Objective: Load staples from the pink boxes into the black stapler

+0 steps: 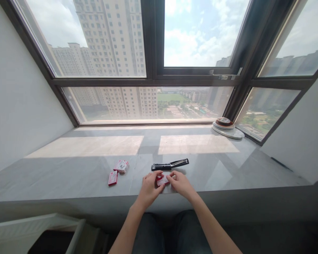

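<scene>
A small red-and-white staple box is between my hands near the sill's front edge. My left hand is closed around its left side, with thumb below and fingers above. At the box's right end, the fingertips of my right hand pinch together; what lies right under them is partly hidden. Just beyond my hands lies a black stapler, its top arm swung open to the right. Off to the left, two more boxes rest touching: a larger pink-and-white box and a smaller red-and-white box.
The grey marble window sill runs across in front of me, with its front edge close to my wrists. Stacked round plates or lids stand in the far right corner by the window frame. A white piece of furniture is below on the left.
</scene>
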`<state>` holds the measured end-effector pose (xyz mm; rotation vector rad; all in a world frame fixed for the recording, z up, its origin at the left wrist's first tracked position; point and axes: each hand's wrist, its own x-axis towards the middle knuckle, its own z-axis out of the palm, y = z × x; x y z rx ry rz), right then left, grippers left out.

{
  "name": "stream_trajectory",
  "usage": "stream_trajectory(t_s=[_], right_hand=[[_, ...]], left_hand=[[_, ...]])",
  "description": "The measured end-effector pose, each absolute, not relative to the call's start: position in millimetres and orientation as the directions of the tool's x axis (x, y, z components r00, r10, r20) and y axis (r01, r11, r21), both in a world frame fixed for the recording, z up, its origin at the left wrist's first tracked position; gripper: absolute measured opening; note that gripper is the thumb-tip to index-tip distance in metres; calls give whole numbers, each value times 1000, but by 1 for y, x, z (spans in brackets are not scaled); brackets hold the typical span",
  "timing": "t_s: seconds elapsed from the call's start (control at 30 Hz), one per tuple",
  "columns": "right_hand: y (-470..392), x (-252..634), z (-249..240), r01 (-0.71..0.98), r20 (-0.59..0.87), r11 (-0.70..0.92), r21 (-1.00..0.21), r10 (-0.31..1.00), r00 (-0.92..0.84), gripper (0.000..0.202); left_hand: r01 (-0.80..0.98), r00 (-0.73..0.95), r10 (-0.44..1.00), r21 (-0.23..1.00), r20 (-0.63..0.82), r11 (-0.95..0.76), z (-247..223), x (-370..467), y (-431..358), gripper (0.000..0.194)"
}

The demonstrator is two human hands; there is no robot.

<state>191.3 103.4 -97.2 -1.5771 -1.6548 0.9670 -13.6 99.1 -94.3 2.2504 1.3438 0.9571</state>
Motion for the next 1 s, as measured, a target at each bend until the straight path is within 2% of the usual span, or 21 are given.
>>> stream_trajectory(t_s=[0.1,0.23,0.37,0.43,0.53,0.63,0.8,0.9,1.0], right_hand=[[112,199,-99,511,-39,-37,-859,999,6,29],[116,229,-106,489,-79,-80,-869,997,24,33],[113,250,-105,569,-84,-102,-816,995,58,31],[110,249,-95,650,29,-17,-760,998,60,27],[111,232,-74,750,181,192,-633,979,-98,20],[119,208,-57,818,168,313,-483,950,-264,11],[135,183,-49,875,117,361,-324,933,-342,14],[136,183,-49,855,123,383,-350,923,-363,13],[131,192,-52,753,165,402,-521,913,-373,13]], left_hand=[[590,353,865,633,356,-501,-91,-2,109,55],[559,351,877,678,328,-478,-92,-14,116,47],[565,320,892,692,320,-450,-94,-19,114,49],[568,317,894,691,316,-446,-92,-18,113,49],[566,332,888,686,317,-457,-91,-17,113,48],[571,338,884,676,325,-466,-91,-18,114,47],[570,338,890,686,306,-452,-92,-21,114,47],[560,335,888,691,317,-458,-92,-22,113,48],[558,329,886,689,328,-462,-93,-22,114,49]])
